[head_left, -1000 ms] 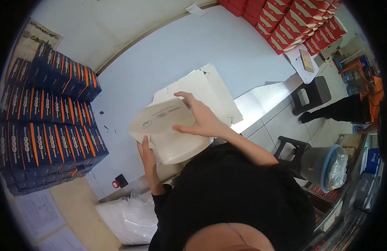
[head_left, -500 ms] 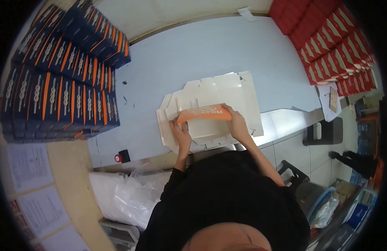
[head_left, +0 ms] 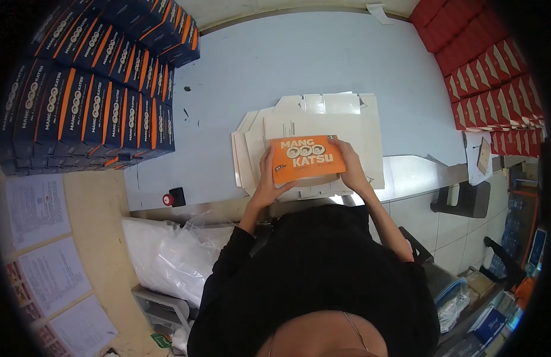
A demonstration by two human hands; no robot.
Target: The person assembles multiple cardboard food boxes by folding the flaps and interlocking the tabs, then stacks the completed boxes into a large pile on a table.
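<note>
Between my two hands is an orange cardboard box [head_left: 308,171], its printed orange face turned up toward me. My left hand [head_left: 266,182] grips its left end, the thumb along the near lower edge. At the right end my right hand [head_left: 351,169] holds on, fingers closed against the side. Beneath the box lie flat, unfolded white cardboard blanks [head_left: 347,119] with notched edges, stacked near the front edge of the table. The box's underside and some of my fingertips are hidden.
Dark blue and orange boxes [head_left: 103,113] are piled high at left, red and cream ones [head_left: 495,95] at right. A small black and red item [head_left: 177,197] sits at the table's front left edge. Below are a white plastic bag [head_left: 162,256] and a dark stool [head_left: 463,199].
The orange box has tipped so its broad printed face now shows, where before it was seen nearly edge-on. Both hands have turned with it and kept their hold. The whole view has shifted slightly.
</note>
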